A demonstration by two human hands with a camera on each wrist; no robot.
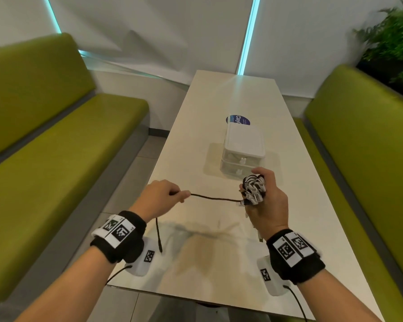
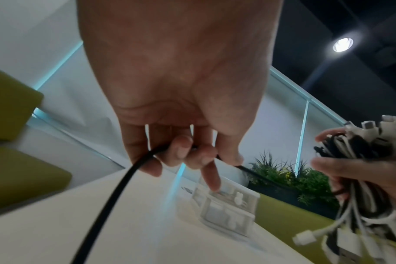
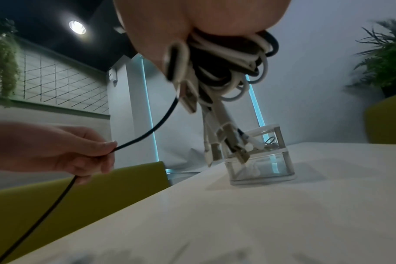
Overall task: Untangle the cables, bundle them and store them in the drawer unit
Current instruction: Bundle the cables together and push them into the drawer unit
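Note:
My right hand [image 1: 266, 201] grips a coiled bundle of black and white cables [image 1: 254, 189] above the table; the bundle [image 3: 228, 59] has several plugs hanging down from it. One black cable [image 1: 216, 198] runs from the bundle leftward to my left hand [image 1: 163, 194], which pinches it between thumb and fingers. The cable's free end [image 1: 159, 238] hangs below that hand. In the left wrist view the black cable [image 2: 115, 192] passes through my curled fingers [image 2: 183, 150]. The clear two-drawer unit [image 1: 243, 149] stands just beyond my right hand, both drawers shut.
The long white table [image 1: 219, 240] runs away from me, with a round blue sticker [image 1: 237, 119] behind the drawer unit. Green benches stand on the left [image 1: 56, 140] and right [image 1: 363, 140]. A plant [image 1: 391, 49] is at the far right.

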